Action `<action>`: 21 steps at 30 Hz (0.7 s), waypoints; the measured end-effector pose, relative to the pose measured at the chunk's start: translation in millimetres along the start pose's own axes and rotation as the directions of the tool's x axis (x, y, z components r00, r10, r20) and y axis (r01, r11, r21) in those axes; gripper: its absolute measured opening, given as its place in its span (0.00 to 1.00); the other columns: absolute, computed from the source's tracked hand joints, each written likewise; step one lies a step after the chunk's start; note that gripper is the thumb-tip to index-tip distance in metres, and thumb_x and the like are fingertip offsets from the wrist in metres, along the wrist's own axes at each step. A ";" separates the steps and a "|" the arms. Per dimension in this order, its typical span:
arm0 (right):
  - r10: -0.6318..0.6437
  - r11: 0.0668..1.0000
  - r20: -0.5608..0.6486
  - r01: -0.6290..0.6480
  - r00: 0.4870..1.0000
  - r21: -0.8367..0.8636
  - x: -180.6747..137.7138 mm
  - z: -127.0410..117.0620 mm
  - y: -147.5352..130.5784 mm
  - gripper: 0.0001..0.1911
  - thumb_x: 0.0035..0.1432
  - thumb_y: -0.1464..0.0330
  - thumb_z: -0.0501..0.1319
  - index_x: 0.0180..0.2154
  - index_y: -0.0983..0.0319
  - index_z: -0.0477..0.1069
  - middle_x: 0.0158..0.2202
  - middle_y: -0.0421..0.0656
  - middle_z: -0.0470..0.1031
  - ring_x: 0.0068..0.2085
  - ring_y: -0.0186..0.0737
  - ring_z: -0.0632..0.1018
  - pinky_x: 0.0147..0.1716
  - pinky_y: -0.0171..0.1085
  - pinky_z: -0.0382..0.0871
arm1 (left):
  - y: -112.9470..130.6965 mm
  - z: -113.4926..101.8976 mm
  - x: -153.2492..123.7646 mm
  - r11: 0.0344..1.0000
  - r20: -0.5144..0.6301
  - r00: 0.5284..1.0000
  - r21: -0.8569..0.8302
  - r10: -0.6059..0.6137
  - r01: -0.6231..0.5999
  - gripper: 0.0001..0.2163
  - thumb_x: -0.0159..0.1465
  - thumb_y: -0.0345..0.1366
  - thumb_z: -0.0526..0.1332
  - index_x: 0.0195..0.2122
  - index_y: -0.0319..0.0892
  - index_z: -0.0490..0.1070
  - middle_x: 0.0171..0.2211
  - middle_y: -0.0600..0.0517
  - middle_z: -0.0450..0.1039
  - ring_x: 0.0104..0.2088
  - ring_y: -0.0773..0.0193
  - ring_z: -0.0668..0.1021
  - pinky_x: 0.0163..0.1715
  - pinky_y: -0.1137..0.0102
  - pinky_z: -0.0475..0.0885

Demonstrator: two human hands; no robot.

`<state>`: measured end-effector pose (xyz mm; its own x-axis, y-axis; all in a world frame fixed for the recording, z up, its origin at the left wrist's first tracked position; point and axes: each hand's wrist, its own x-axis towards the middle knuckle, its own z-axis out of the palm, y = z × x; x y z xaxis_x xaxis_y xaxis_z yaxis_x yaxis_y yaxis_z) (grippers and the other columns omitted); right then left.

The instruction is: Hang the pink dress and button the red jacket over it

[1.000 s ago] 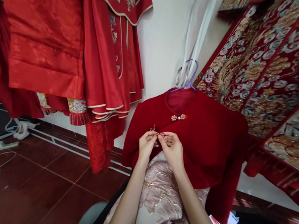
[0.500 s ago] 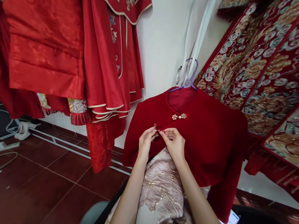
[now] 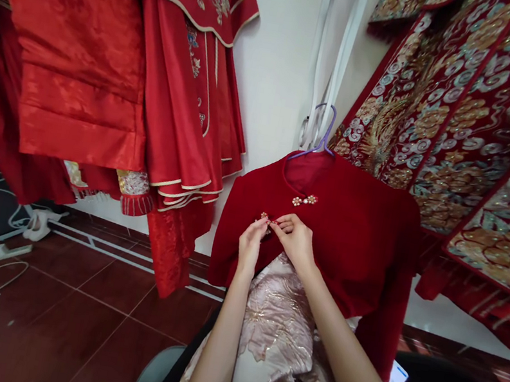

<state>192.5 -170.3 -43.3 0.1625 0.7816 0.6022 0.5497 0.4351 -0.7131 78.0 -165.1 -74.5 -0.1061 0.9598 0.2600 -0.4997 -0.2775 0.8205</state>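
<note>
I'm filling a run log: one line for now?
left hand: pinching at lower clasp; right hand: same; red jacket: on purple hanger

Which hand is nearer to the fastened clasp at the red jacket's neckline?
Right. The right hand is just below the fastened clasp; the left hand is below and farther left.

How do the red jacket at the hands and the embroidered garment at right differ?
The jacket is mostly plain; the embroidered garment is covered in gold and pale patterns. The left hand and right hand are at the jacket's front; neither touches the embroidered garment. Fringe hangs along the embroidered garment's lower edge; none shows on the jacket. Both have red fabric.
</note>
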 end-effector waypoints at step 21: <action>-0.058 0.995 -0.063 0.063 0.996 0.072 -0.8 7.3 4.4 0.09 0.55 0.63 0.60 0.34 0.63 0.71 0.31 0.43 0.76 0.31 0.35 0.77 0.31 0.34 0.75 | -1.3 2.1 20.6 0.925 -0.017 0.985 0.349 0.169 -0.153 0.09 0.53 0.29 0.65 0.36 0.34 0.77 0.34 0.44 0.80 0.34 0.63 0.80 0.41 0.67 0.75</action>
<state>188.7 -165.8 -49.6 0.1816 0.7254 0.6640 0.4982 0.5142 -0.6981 78.2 -145.1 -69.2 -0.2037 0.8995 0.3864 -0.1457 -0.4182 0.8966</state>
